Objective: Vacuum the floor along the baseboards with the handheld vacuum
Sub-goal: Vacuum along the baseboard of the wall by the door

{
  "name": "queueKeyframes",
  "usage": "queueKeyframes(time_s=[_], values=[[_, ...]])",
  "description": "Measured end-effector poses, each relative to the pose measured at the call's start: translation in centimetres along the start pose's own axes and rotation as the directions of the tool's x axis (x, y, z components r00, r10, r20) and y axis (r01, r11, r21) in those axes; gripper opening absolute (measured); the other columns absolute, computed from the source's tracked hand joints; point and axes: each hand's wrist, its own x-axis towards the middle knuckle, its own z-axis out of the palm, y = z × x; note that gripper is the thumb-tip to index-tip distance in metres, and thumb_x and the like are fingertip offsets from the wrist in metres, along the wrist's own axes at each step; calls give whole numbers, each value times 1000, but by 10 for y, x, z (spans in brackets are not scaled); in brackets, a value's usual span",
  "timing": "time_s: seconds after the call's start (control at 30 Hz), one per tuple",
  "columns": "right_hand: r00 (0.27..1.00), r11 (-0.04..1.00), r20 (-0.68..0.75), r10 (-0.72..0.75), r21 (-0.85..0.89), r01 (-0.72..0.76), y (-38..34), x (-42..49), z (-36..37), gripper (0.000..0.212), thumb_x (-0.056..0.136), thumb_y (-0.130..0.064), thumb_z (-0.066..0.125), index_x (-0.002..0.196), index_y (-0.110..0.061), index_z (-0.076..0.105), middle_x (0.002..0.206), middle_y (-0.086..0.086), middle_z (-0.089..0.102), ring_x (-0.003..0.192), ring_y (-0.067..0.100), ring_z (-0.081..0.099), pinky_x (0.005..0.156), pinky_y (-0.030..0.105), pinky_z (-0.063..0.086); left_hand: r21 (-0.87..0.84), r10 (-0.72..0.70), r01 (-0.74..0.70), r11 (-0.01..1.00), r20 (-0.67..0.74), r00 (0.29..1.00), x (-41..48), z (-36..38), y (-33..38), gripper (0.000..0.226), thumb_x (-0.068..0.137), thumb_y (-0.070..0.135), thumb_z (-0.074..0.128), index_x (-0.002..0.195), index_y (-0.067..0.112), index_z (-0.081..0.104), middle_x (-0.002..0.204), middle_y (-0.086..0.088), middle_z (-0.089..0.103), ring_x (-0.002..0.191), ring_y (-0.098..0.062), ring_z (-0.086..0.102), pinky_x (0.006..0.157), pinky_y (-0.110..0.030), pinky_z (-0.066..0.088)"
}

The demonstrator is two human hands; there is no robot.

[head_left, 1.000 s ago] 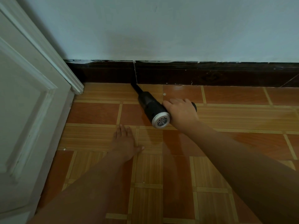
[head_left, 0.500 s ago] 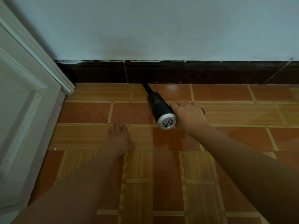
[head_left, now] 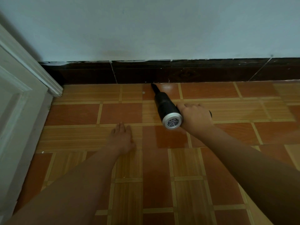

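Now R hand point(head_left: 195, 118) fingers curled round vacuum point(head_left: 167, 109); L hand point(head_left: 122, 138) flat on floor point(head_left: 162, 168).

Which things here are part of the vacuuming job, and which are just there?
In the job: handheld vacuum, right hand gripping it, baseboard, floor, white speck by the nozzle.
Just there: door, wall, left hand resting flat on the floor.

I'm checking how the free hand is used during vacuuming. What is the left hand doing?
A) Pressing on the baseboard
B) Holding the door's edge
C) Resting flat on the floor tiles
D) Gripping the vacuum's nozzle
C: the left hand lies with straight fingers on the floor, apart from the handheld vacuum, which the right hand grips.
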Motion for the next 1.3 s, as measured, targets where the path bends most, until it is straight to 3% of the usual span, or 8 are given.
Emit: queueKeyframes(time_s=[0.3, 0.5, 0.67, 1.3], values=[[997, 996, -5, -71, 51, 71, 15, -30, 11, 30, 87, -36, 59, 110, -21, 50, 99, -2, 63, 90, 17, 59, 85, 31, 37, 27, -42, 42, 999, 14, 999, 2, -2, 8, 81, 96, 46, 43, 152, 7, -2, 157, -22, -9, 147, -33, -5, 119, -40, 4], [991, 988, -3, -133, 74, 132, 11, -46, 19, 32, 83, -35, 62, 107, -16, 54, 94, 2, 63, 88, 22, 60, 75, 29, 30, -5, -51, 51, 999, 4, 999, 1, -1, 8, 81, 96, 45, 43, 152, 8, -2, 157, -21, -10, 147, -32, -5, 119, -40, 3], [991, 990, 31, -133, 58, 131, 4, -34, 19, 32, 86, -33, 58, 113, -19, 49, 102, 0, 61, 96, 20, 57, 83, 32, 34, -18, -49, 49, 999, -4, 999, 0, -1, 7, 80, 97, 45, 43, 152, 10, -2, 157, -20, -11, 147, -31, -6, 119, -40, 3], [999, 998, -10, -52, 30, 52, -1, -14, 27, 26, 90, -24, 54, 115, -19, 48, 109, 1, 62, 100, 22, 57, 87, 34, 34, 7, -67, 68, 998, -124, 990, 6, 0, 16, 75, 95, 42, 45, 151, 6, 10, 158, -20, 2, 147, -32, 5, 118, -42, 9]])
